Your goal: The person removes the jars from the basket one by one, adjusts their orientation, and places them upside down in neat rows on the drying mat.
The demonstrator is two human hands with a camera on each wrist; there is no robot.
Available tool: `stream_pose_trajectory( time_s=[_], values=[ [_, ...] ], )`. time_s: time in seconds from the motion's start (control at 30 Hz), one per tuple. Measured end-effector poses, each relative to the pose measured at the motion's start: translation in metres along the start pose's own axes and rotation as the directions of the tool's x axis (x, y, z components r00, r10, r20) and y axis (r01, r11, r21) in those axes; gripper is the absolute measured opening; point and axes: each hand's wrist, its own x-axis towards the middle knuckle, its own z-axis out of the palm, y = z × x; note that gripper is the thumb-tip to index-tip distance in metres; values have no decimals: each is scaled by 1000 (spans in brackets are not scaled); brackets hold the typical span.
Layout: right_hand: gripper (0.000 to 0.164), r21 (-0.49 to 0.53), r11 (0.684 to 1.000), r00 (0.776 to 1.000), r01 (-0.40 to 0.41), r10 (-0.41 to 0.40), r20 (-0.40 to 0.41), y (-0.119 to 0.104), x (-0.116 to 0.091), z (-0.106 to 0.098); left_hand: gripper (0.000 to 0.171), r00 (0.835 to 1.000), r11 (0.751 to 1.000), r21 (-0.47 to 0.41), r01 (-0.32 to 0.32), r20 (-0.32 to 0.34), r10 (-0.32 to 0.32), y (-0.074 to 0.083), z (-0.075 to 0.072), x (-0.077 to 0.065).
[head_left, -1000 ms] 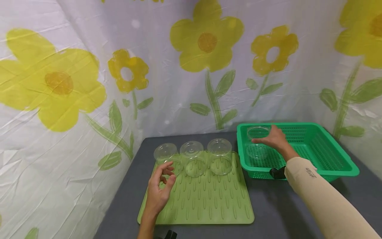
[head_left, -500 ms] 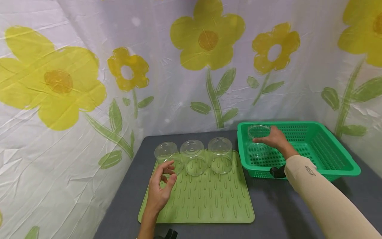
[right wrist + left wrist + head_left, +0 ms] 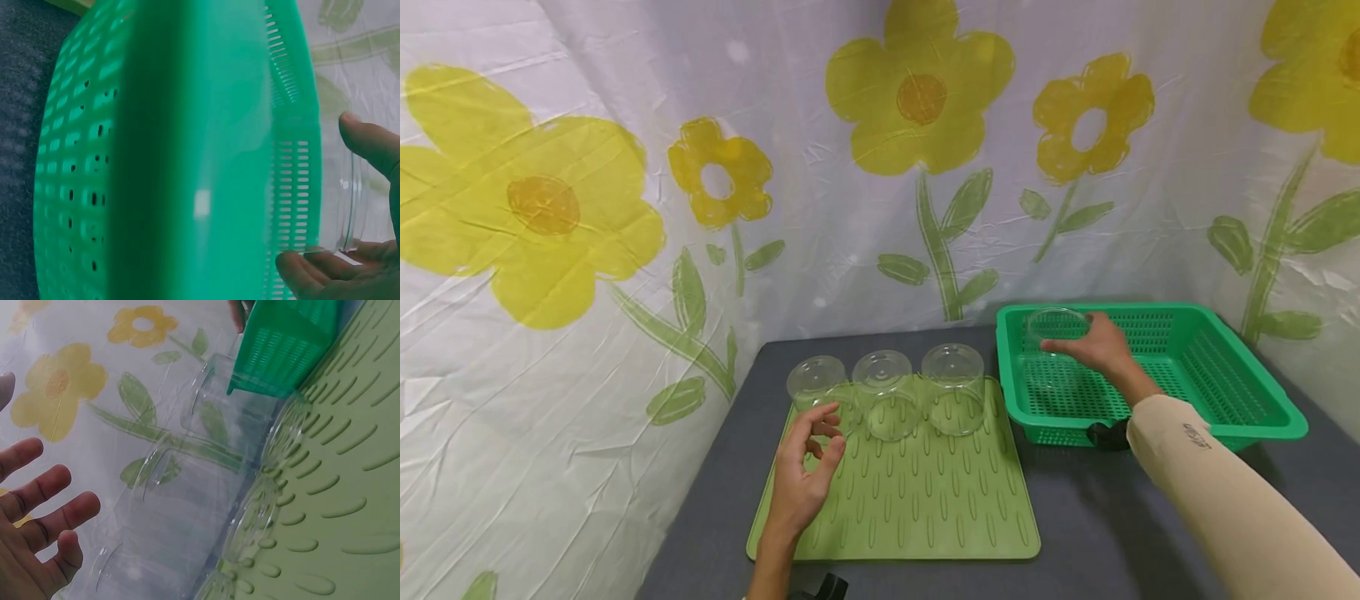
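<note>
My right hand (image 3: 1105, 346) grips a clear round container (image 3: 1054, 367) between thumb and fingers, inside the left part of the green basket (image 3: 1262, 404). In the right wrist view, the thumb and fingers span the container's rim (image 3: 351, 200). My left hand (image 3: 801, 475) hovers over the left side of the green mat (image 3: 925, 517), fingers loosely bent and holding nothing. Three more clear containers stand in a row along the mat's far edge: left (image 3: 816, 379), middle (image 3: 883, 396) and right (image 3: 953, 392). My left fingers partly cover the left one in the head view.
The basket stands on the dark grey table (image 3: 1090, 525), right of the mat. Behind and to the left hangs a white curtain (image 3: 820, 225) with printed yellow flowers.
My right hand and the container in it have shifted slightly to the right within the basket. My left hand has stayed in place, and so have the three containers on the mat.
</note>
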Motion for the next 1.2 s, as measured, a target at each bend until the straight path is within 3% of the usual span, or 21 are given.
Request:
stream_pose_trajectory(
  time_s=[0.2,0.47,0.73,0.93,1.2],
  values=[
    [114,21,999,998,36,-35,-58,-1,-5,-9,49,999,999,6,-49,5,49,-2,2,2],
    [116,20,996,993,81,-79,-92,-4,-15,-22,48,998,998,-5,-56,20,56,2,6,8],
    [112,4,986,980,168,-167,-112,-25,-34,-39,50,998,998,-10,-63,31,63,7,9,14],
    [110,-17,973,970,228,-229,-78,-44,-47,-46,51,997,998,4,-67,44,67,11,14,19],
    [104,5,953,953,302,-302,-4,-76,-72,-44,53,996,998,33,-57,66,55,28,23,32]
  ],
)
